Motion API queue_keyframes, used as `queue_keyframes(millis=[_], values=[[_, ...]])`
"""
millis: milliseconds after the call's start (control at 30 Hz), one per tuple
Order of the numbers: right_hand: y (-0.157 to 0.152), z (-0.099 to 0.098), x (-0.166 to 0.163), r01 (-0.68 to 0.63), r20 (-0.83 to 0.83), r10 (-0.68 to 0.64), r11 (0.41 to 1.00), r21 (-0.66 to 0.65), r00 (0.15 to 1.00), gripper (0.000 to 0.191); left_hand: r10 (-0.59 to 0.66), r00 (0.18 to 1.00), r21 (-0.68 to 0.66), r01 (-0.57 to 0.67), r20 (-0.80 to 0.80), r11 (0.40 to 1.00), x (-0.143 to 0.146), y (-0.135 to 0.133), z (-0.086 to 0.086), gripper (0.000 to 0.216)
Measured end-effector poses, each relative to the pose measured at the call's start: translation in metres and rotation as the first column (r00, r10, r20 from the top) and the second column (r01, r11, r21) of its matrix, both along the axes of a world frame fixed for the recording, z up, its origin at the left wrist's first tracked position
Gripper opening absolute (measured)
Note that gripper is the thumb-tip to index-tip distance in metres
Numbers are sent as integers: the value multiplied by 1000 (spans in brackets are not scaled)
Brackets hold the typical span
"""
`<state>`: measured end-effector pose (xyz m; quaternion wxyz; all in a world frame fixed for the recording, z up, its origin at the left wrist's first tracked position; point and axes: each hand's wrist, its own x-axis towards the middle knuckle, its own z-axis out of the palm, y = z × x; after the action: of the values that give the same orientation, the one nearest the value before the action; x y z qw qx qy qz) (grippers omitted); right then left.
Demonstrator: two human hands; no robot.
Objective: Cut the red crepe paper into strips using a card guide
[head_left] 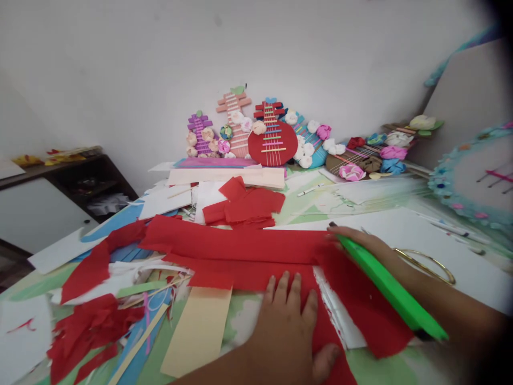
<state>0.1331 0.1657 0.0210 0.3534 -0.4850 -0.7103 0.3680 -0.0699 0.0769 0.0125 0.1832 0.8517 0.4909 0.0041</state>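
Observation:
My left hand [290,321] lies flat, fingers stretched out, pressing on a long strip of red crepe paper [240,251] that runs across the table. My right hand [360,240] is closed round a bright green stick-like tool [393,291], its far end resting on the red paper's right part. A white sheet [340,315] shows under the red paper between my hands. More folded red pieces [244,207] lie just behind the strip.
Red scraps [86,326], a tan card strip [198,331] and blue and white strips litter the left. Paper guitars with flowers [272,136] lean on the back wall. A gold ring [428,263] lies on white paper at right. A dark shelf [60,176] stands left.

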Motion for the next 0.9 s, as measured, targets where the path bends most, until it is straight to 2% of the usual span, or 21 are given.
queue_keyframes(millis=[67, 133, 200, 267, 400, 467, 567, 633, 667, 767, 900], values=[[-15, -6, 7, 10, 109, -7, 1000, -25, 994, 35, 9, 1000, 0, -9, -7, 1000, 0, 0, 0, 69], [-33, -16, 17, -52, 208, 63, 997, -60, 976, 35, 7, 1000, 10, -7, -8, 1000, 1, -1, -1, 70], [-50, -26, 27, -117, 271, 124, 992, -41, 954, 38, 4, 1000, 17, -3, -15, 1000, 2, -1, -1, 69], [-63, -33, 33, -121, 326, 134, 991, -57, 936, 38, 4, 1000, 25, -3, -29, 1000, 3, -1, -1, 69], [-76, -25, 27, 21, 386, 77, 969, -244, 919, 30, 4, 998, 34, -1, -64, 999, 4, -1, -1, 68], [-77, -12, 19, 37, 392, 57, 973, -228, 918, 26, -17, 998, 37, 19, -59, 999, 4, -2, -1, 67], [-62, 6, 9, -111, 408, 97, 994, 10, 908, 30, -54, 998, 56, 56, -36, 997, 3, -4, -5, 66], [-39, 12, 3, -214, 469, 102, 958, 192, 878, 36, -67, 997, 75, 68, -24, 995, 2, -6, -8, 65], [-23, 13, 0, -248, 523, 90, 939, 240, 847, 37, -71, 997, 86, 72, -16, 994, 2, -6, -10, 64], [24, 4, -9, -232, 630, 3, 931, 281, 777, 37, -69, 998, 102, 68, 11, 992, 0, -7, -11, 64], [59, -12, -15, -378, 683, 139, 901, 213, 717, 37, -73, 997, 58, 71, 34, 996, -1, -6, -9, 64]])
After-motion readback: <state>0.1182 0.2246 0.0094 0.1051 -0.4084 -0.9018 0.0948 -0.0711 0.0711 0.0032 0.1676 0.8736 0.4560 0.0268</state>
